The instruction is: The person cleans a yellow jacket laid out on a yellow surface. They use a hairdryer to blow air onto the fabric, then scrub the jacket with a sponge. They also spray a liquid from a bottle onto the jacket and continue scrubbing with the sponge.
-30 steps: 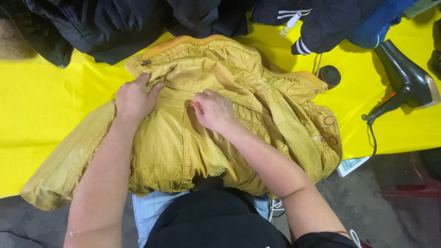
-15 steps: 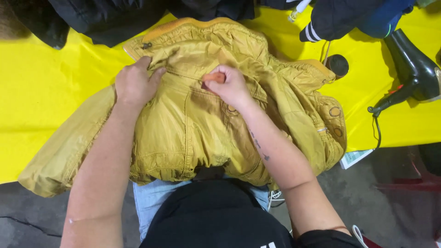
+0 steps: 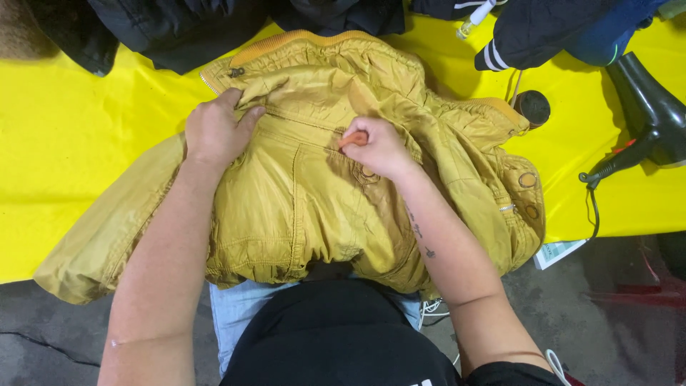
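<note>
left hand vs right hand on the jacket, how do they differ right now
The left hand lies spread and flat, pressing the mustard jacket near its collar; the right hand is curled closed at the jacket's middle. The left hand holds nothing apart from fabric; the right hand pinches a small orange thing, too hidden to identify. Both rest on the same jacket, which lies on the yellow table cover.

Cut off by the far edge: dark garments [image 3: 179, 28] and a striped dark piece [image 3: 529, 36], shapes unreadable. Hidden inside the curled right hand [image 3: 379, 149]: most of a small orange object [image 3: 351, 139], kind impossible to tell. Cropped at the right edge: the black hair dryer [image 3: 643, 114]; tucked under the mustard jacket [image 3: 343, 186]: most of a paper [image 3: 557, 251].
</note>
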